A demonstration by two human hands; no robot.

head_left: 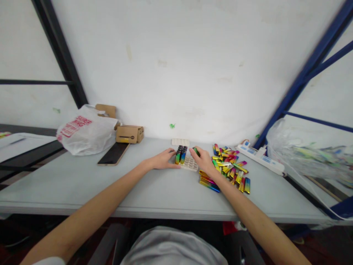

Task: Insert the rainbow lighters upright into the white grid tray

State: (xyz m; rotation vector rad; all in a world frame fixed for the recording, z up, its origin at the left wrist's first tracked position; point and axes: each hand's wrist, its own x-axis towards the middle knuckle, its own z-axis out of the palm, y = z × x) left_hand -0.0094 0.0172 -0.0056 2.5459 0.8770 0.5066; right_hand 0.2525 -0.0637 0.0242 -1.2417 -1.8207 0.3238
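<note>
A white slotted tray (189, 164) lies on the table in front of me, with two rows of upright lighters (180, 154) in its left part. The lighters have black tops and shiny green, yellow and blue bodies. My left hand (164, 159) grips the tray's left side, thumb at the near corner and fingers beside the lighters. Over the tray's right part, my right hand (202, 160) is closed round a lighter (196, 151), mostly hidden by the fingers. To the right of the tray lies a loose pile of shiny multicoloured lighters (233, 167), partly behind my right forearm.
A second white tray (180, 141) lies by the wall. On the left are a phone (113, 154), a cardboard box (130, 134) and a white plastic bag (85, 129). A power strip (260, 159) and a clear plastic bag (309, 147) are at the right.
</note>
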